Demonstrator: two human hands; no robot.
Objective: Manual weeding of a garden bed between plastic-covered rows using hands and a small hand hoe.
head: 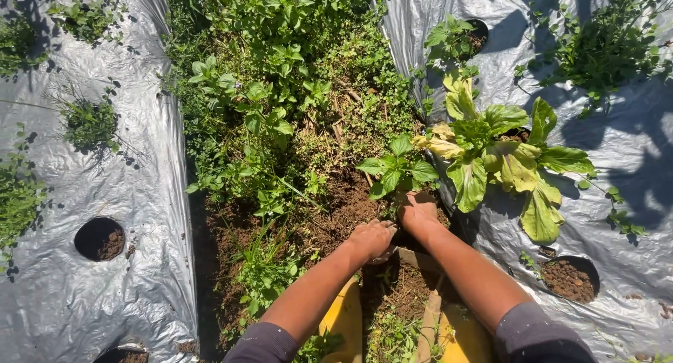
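- Left hand (370, 238): reaches into the furrow, curled down onto the bare soil (343, 212); fingers appear bunched against the earth, but whether they pinch anything cannot be told.
- Right hand (416, 210): lies just beside the left, a little farther, closed about the base of a small green weed (398, 169); fingers wrap low at the stem, tips hidden in soil.
- Weed: stands upright at the far edge of the bare patch, between the weedy strip (273, 103) on the left and the right-hand plastic mulch sheet (631, 195).
- Leafy crop plant (498, 159): broad, partly yellowed leaves, growing from a hole in the right sheet, near the right hand; its near-left leaves almost touch the weed.
- Left mulch sheet (91, 180): carries an open planting hole (99, 238) showing soil, well apart from both hands.
- Wooden handle (429, 314): lies near, between the forearms, beside yellow boots (345, 314).
- Risks, as judged: a grip above the crown could snap the stem and leave roots; a sideways pull could bruise the crop leaves or tear the plastic edge; loose soil could spill onto the sheet.
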